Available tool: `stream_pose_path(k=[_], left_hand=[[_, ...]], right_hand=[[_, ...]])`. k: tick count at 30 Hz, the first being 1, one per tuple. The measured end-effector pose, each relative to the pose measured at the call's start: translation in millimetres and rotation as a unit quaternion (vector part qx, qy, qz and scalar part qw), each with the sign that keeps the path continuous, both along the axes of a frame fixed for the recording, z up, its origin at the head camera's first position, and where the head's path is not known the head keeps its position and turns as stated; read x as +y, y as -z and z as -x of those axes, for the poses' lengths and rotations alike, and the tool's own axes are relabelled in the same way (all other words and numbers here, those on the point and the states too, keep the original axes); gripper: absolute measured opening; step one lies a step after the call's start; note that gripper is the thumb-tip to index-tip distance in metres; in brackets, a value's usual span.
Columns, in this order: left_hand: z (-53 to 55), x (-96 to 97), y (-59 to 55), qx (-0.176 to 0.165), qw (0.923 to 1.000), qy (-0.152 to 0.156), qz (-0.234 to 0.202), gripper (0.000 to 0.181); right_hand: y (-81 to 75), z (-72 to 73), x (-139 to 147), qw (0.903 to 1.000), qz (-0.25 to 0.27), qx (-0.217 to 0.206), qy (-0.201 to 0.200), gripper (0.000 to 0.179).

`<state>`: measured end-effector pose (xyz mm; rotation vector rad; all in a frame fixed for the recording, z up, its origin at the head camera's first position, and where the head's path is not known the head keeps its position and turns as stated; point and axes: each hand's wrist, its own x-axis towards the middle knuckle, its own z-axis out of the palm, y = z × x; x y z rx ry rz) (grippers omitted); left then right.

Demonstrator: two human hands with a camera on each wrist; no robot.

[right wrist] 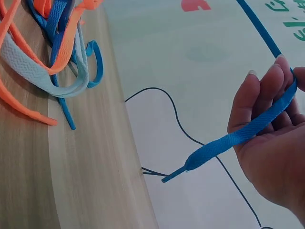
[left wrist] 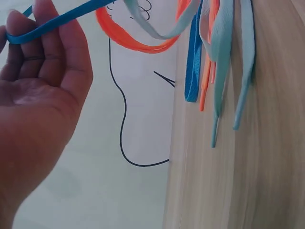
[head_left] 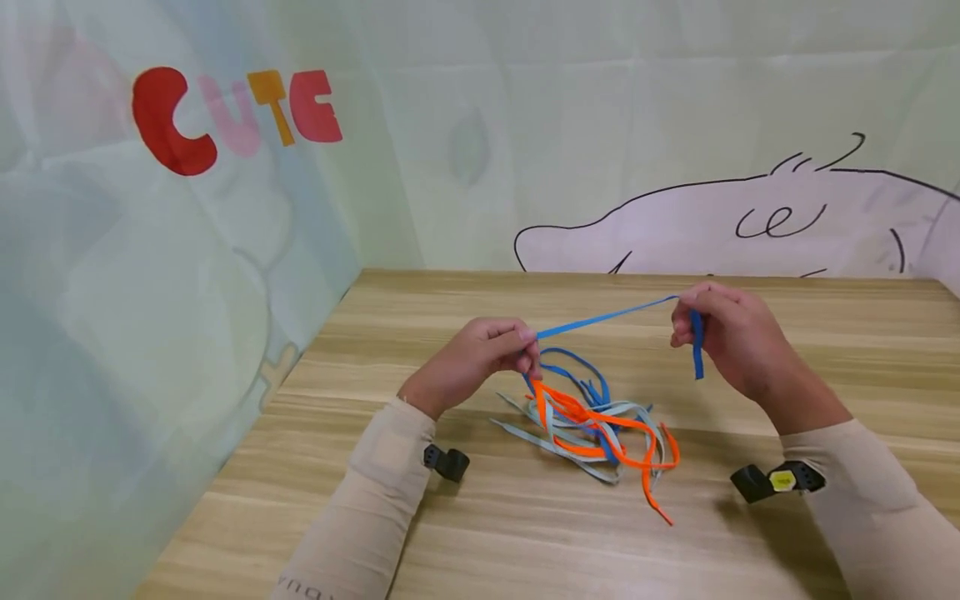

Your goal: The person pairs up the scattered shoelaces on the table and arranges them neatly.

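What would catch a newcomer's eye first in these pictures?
Probably the blue lace stretched between left hand and right hand. Just below in the head view, a tangle of orange, pale and blue laces stands out against the wooden table. Large letters spelling CUTE brighten the left wall.

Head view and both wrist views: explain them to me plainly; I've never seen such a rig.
There is no robot: a person works bare-handed. One picture comes from a camera on the person's head, looking forward and down; the other two come from small black cameras, one on each wrist. On the light wood-grain table lies a loose tangle of flat orange, blue and pale blue-grey laces. The left hand and right hand stretch a flat blue woven lace between them; its tipped end hangs from the right hand.
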<state>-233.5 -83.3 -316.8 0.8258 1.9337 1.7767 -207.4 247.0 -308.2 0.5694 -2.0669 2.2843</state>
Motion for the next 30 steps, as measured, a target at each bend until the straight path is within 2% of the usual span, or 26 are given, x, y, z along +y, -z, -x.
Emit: stream_pose_path(k=[6,11,17,22,30], left_hand=[[0.2,-0.9,-3.1,-0.014,0.9985,-0.002,-0.054,0.030],[-0.4,-2.7,-5.1,-0.009,0.9963,-0.003,-0.085,0.028],[-1.6,-4.3,-6.5,-0.017,0.9911,0.008,-0.132,0.028],[-0.9,-5.5,-5.3,-0.028,0.9828,0.009,-0.183,0.031],[1.9,-3.8,-3.4,-0.042,0.9629,-0.006,-0.266,0.033]], right_hand=[[-1.4,-0.8,3.5,0.9992,0.036,0.004,0.015,0.030],[-2.1,-0.5,3.6,0.9978,0.062,-0.002,0.023,0.028],[-1.7,0.4,3.1,0.9958,0.088,-0.005,0.025,0.028],[-1.6,0.6,3.5,0.9931,0.115,-0.006,0.020,0.028],[-6.8,3.4,9.5,0.9863,0.161,-0.024,0.026,0.027]])
